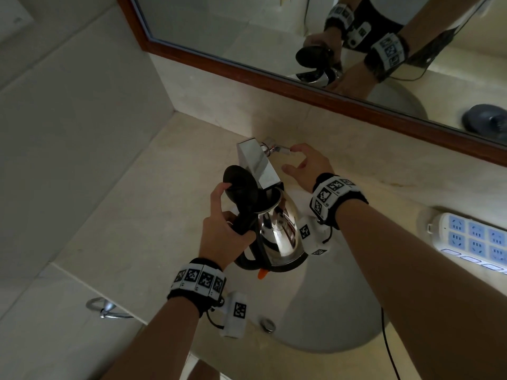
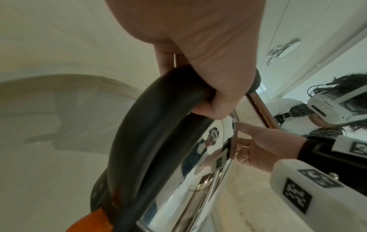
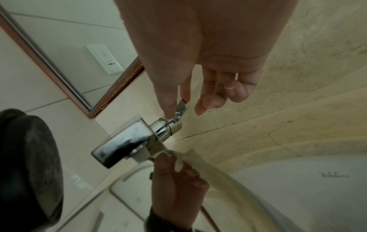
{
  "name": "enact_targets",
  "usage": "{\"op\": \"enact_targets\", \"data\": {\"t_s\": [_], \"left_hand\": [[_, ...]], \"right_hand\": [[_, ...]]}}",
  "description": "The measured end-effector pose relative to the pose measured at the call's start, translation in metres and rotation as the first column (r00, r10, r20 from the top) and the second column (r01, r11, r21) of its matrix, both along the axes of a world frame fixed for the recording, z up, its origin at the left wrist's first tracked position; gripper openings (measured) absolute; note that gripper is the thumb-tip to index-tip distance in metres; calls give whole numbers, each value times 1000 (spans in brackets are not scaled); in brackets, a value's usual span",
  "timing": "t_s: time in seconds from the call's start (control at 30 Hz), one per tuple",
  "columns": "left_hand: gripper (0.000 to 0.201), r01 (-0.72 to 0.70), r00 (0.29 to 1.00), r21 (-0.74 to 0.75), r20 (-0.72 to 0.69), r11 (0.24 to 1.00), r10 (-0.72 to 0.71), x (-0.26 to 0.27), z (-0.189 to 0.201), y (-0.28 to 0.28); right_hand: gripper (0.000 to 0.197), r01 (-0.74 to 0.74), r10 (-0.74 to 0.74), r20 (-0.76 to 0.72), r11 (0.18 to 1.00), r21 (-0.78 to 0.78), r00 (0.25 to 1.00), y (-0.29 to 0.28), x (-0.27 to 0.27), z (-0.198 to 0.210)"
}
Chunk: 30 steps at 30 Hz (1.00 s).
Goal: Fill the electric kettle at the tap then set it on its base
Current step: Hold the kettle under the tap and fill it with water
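My left hand (image 1: pixel 230 218) grips the black handle (image 2: pixel 149 125) of the shiny steel kettle (image 1: pixel 279 234). I hold it tilted over the basin. Its black lid (image 1: pixel 241 185) stands open, and the mouth sits right under the square chrome tap spout (image 1: pixel 258 163). An orange switch (image 2: pixel 89 219) shows at the foot of the handle. My right hand (image 1: pixel 293 160) is at the tap's small lever (image 1: pixel 282 150). The index fingertip touches the lever's end, and the thumb is a little below it. The right wrist view shows the lever (image 3: pixel 181 108) between the fingers. The kettle's base is not directly in view.
A white basin (image 1: pixel 329 311) is sunk in the beige stone counter. A power strip (image 1: pixel 474 237) lies at the right, and a black cable (image 1: pixel 386 338) hangs at the front. A wood-framed mirror (image 1: pixel 274 37) covers the back wall. A chrome towel ring (image 1: pixel 107 308) is at lower left.
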<state>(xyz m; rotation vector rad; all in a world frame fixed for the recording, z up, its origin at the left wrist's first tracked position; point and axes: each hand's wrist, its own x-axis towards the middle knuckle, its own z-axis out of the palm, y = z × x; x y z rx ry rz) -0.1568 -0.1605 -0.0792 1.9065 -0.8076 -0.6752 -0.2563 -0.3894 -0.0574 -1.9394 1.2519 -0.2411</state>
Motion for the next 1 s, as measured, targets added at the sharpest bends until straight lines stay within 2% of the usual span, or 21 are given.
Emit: {"op": "enact_targets", "data": {"t_s": [1.0], "left_hand": [[103, 25, 998, 9, 54, 1000, -26, 5, -4, -2]], "right_hand": [[47, 54, -54, 11, 999, 6, 998, 5, 2, -6]]}}
